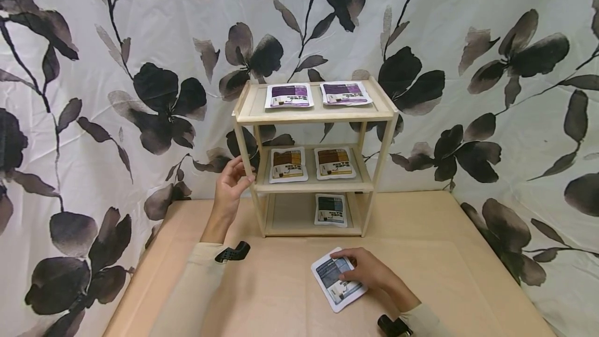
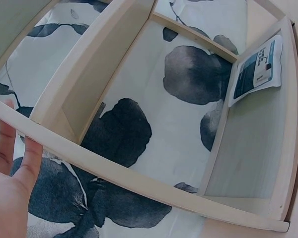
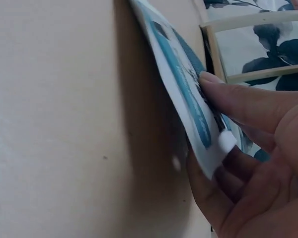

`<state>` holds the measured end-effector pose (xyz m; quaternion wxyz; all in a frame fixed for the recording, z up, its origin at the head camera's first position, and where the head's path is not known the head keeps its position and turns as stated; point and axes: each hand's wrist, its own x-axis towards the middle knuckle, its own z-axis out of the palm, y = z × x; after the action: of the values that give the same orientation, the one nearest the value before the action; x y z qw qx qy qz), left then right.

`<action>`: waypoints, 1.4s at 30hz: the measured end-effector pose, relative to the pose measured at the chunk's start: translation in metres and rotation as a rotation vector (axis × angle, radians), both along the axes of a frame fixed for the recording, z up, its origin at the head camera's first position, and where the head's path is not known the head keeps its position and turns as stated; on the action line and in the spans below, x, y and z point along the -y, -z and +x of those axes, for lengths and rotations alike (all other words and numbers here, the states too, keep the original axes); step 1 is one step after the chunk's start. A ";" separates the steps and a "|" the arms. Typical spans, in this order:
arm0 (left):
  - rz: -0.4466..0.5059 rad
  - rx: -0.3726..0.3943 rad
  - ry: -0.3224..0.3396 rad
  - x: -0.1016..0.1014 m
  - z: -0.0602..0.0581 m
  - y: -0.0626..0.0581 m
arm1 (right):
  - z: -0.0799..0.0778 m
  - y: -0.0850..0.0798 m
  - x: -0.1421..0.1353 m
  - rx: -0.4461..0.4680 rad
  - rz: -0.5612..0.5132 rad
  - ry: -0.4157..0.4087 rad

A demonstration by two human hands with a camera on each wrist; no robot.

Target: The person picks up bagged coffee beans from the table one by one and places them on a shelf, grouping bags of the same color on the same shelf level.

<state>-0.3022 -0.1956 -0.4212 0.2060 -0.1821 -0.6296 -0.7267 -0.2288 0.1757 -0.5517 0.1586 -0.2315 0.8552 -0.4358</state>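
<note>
In the head view my right hand (image 1: 369, 272) holds a flat white pouch with a blue-grey label (image 1: 329, 274) low over the table in front of the shelf. The right wrist view has the thumb on the printed face of the pouch (image 3: 176, 89) and fingers behind it; the pouch stands tilted, its shadow falling on the table. My left hand (image 1: 228, 191) grips the left front post of a small three-tier wooden shelf (image 1: 313, 187) near the middle tier. In the left wrist view its fingers (image 2: 27, 166) pass behind the post (image 2: 134, 178).
Two purple-labelled pouches (image 1: 289, 95) lie on the top tier and two brown-labelled pouches (image 1: 288, 165) on the middle one. A single dark teal pouch (image 1: 330, 210) sits at the right of the bottom tier. Behind the table (image 1: 412, 233) hangs a floral cloth (image 1: 299, 25).
</note>
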 end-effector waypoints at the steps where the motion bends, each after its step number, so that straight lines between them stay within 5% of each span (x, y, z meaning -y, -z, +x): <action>1: -0.001 -0.002 0.000 0.000 0.000 0.000 | -0.001 -0.001 -0.001 0.007 -0.002 -0.015; 16: 0.009 0.010 0.006 0.001 -0.001 0.002 | -0.014 -0.015 0.001 0.174 -0.170 -0.031; 32: -0.010 0.007 0.000 0.001 0.001 -0.001 | -0.030 -0.024 0.023 0.226 -0.291 0.112; 42: -0.003 0.023 -0.003 0.000 0.000 -0.001 | -0.049 -0.029 0.041 0.170 -0.304 0.134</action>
<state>-0.3021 -0.1960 -0.4205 0.1997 -0.1730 -0.6333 -0.7274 -0.2775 0.1346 -0.5228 0.1641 -0.1576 0.7764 -0.5877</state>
